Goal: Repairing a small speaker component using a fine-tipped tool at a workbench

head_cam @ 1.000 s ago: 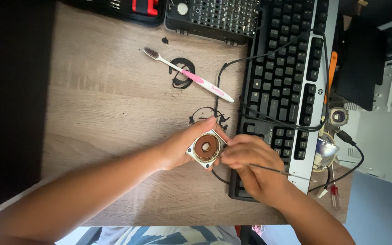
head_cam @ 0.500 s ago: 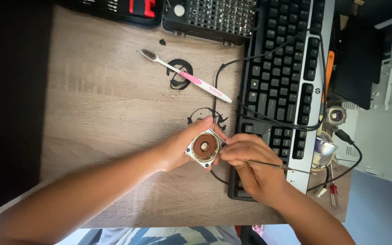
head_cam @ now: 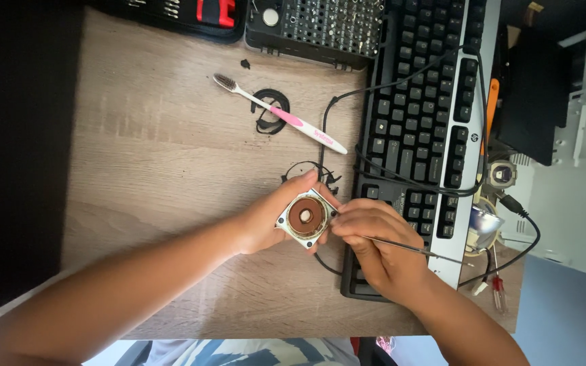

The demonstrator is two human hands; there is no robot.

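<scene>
My fingers (head_cam: 306, 181) of the left hand (head_cam: 266, 220) are wrapped around a small square part with a round copper-brown disc (head_cam: 305, 217), holding it just above the wooden desk (head_cam: 157, 156) beside the near corner of the black keyboard (head_cam: 418, 135), while my right hand (head_cam: 374, 247) is pinched shut on a thin metal rod (head_cam: 412, 248) whose tip meets the part's right edge. From this head view, a pink-and-white toothbrush (head_cam: 283, 114) lies across a black ring (head_cam: 269, 112) farther up the desk, a black cable (head_cam: 337, 122) loops over the keyboard, and a black bit case (head_cam: 320, 27) sits at the far edge.
</scene>
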